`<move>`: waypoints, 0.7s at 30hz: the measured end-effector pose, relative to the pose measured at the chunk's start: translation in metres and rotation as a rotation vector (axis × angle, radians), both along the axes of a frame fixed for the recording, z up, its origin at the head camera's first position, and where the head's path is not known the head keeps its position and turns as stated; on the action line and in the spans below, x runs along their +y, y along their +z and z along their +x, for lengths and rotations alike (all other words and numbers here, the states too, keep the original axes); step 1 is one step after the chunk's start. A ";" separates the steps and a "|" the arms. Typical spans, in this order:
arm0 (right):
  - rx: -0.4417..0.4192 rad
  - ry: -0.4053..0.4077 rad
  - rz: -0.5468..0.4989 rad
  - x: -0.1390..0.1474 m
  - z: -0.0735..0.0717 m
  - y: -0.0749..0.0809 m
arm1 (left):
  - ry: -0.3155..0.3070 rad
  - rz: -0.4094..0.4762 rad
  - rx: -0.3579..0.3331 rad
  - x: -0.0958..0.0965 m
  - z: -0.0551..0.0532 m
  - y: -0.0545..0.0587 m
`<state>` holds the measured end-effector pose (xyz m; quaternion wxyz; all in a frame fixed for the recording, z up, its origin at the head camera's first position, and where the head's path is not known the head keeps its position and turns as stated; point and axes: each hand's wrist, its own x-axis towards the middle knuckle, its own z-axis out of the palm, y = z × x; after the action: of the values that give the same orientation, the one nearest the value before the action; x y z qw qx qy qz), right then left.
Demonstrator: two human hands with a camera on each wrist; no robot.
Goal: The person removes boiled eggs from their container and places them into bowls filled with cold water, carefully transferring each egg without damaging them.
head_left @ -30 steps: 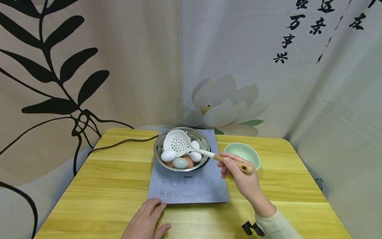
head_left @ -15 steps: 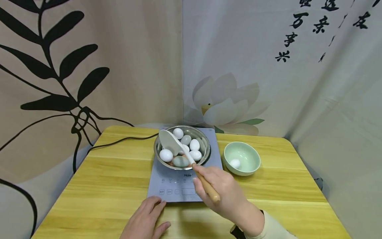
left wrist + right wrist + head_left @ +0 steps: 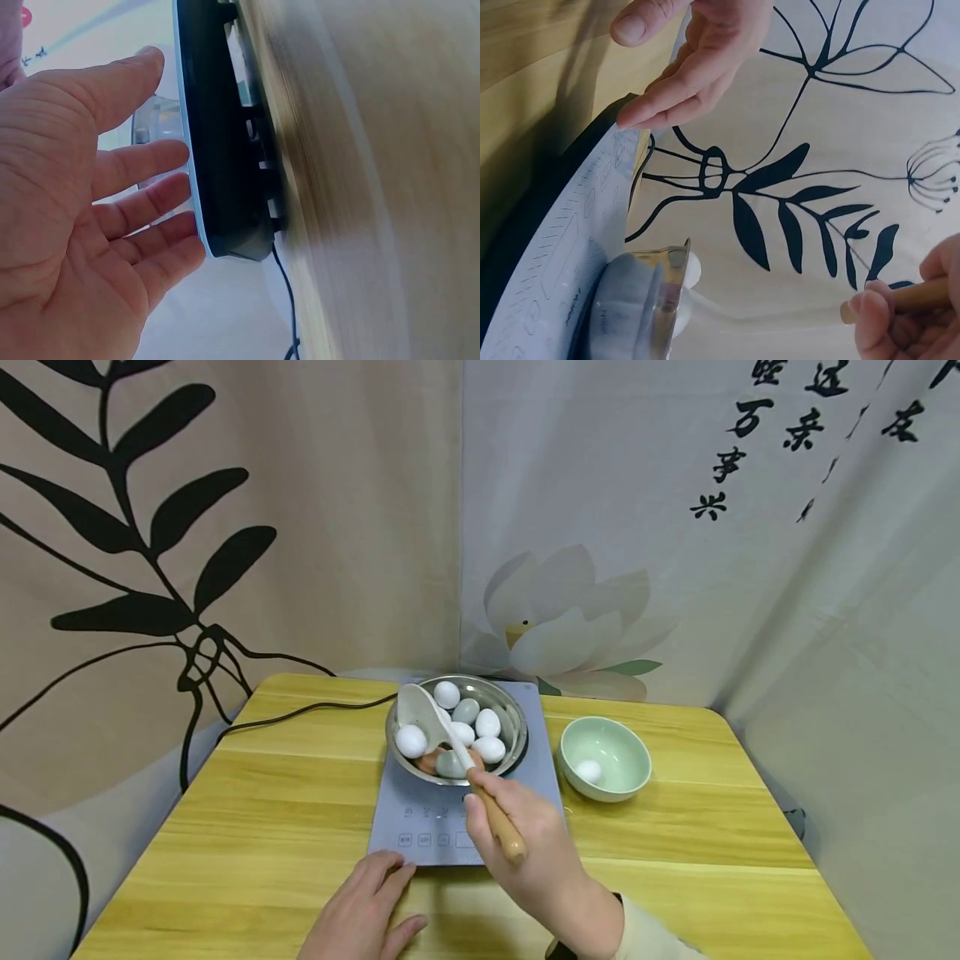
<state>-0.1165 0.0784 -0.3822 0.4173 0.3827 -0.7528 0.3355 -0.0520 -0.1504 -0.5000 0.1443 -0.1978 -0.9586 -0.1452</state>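
Observation:
My right hand [image 3: 536,852] grips the wooden handle of a white slotted skimmer [image 3: 420,714]. The skimmer's head is tilted inside the left part of a steel pot [image 3: 519,718], among several white, brown and pale blue-green eggs [image 3: 489,749]. In the right wrist view, fingers [image 3: 877,319] curl round the handle near the pot [image 3: 626,300]. The pot stands on a grey induction cooker [image 3: 390,814]. My left hand [image 3: 363,902] has its fingers extended, with fingertips at the cooker's front left edge; the left wrist view shows them touching that edge [image 3: 195,202].
A light green bowl [image 3: 626,756] with one white egg [image 3: 588,772] stands right of the cooker on the wooden table [image 3: 720,827]. A black cord [image 3: 315,705] runs left from behind the pot. Printed curtains [image 3: 360,527] hang behind the table.
My right hand has moved left from near the bowl and turned, tipping the skimmer from lying over the eggs to slanting down among them. The bowl's egg has come into view. My left hand stays put.

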 end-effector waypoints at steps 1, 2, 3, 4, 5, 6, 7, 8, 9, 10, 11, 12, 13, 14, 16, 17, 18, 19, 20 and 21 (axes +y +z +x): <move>-0.020 -0.003 -0.014 0.001 -0.001 -0.001 | -0.001 -0.002 -0.001 0.000 0.000 0.000; -0.046 -0.007 -0.037 0.002 -0.003 -0.002 | -0.003 -0.004 0.006 0.000 0.000 0.000; -0.076 -0.009 -0.064 0.004 -0.004 -0.002 | -0.006 -0.005 0.017 -0.001 0.000 0.000; -0.113 -0.009 -0.093 0.006 -0.005 -0.003 | -0.008 -0.010 0.031 -0.001 0.000 -0.001; -0.162 -0.005 -0.127 0.009 -0.005 -0.004 | -0.010 -0.013 0.047 -0.001 0.000 -0.001; -0.212 0.005 -0.168 0.011 -0.006 -0.005 | -0.012 -0.016 0.063 -0.002 -0.001 -0.002; -0.262 0.015 -0.209 0.013 -0.006 -0.007 | -0.013 -0.019 0.074 -0.002 -0.001 -0.002; -0.322 0.025 -0.254 0.016 -0.006 -0.008 | -0.014 -0.021 0.082 -0.002 -0.001 -0.002; -0.378 0.031 -0.291 0.018 -0.006 -0.009 | -0.013 -0.022 0.084 -0.002 -0.001 -0.003; -0.439 0.036 -0.327 0.020 -0.006 -0.011 | -0.012 -0.023 0.082 -0.002 -0.001 -0.003; -0.506 0.039 -0.365 0.022 -0.006 -0.012 | -0.011 -0.020 0.078 -0.002 -0.001 -0.003; -0.571 0.036 -0.400 0.024 -0.006 -0.013 | -0.010 -0.018 0.069 -0.002 -0.001 -0.003; -0.640 0.029 -0.434 0.026 -0.007 -0.014 | -0.008 -0.017 0.058 -0.002 -0.001 -0.002; -0.705 0.023 -0.469 0.028 -0.008 -0.015 | -0.006 -0.014 0.049 -0.002 -0.001 -0.002; -0.823 0.013 -0.541 0.032 -0.010 -0.016 | -0.002 -0.011 0.032 -0.002 -0.001 -0.002; -0.873 0.007 -0.574 0.034 -0.012 -0.016 | -0.001 -0.011 0.026 -0.002 -0.001 -0.002; -0.911 0.008 -0.603 0.037 -0.014 -0.016 | 0.000 -0.011 0.021 -0.002 -0.001 -0.002; -0.943 0.008 -0.628 0.039 -0.016 -0.017 | 0.000 -0.009 0.019 -0.001 -0.001 -0.002; -0.971 0.010 -0.650 0.042 -0.017 -0.017 | 0.000 -0.009 0.017 -0.001 -0.001 -0.002; -0.996 0.012 -0.668 0.044 -0.019 -0.017 | 0.000 -0.009 0.015 -0.001 -0.001 -0.001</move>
<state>-0.1351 0.1223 -0.3995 0.1098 0.0318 -0.7094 0.6954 -0.0528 -0.1515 -0.5015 0.1508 -0.1995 -0.9581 -0.1393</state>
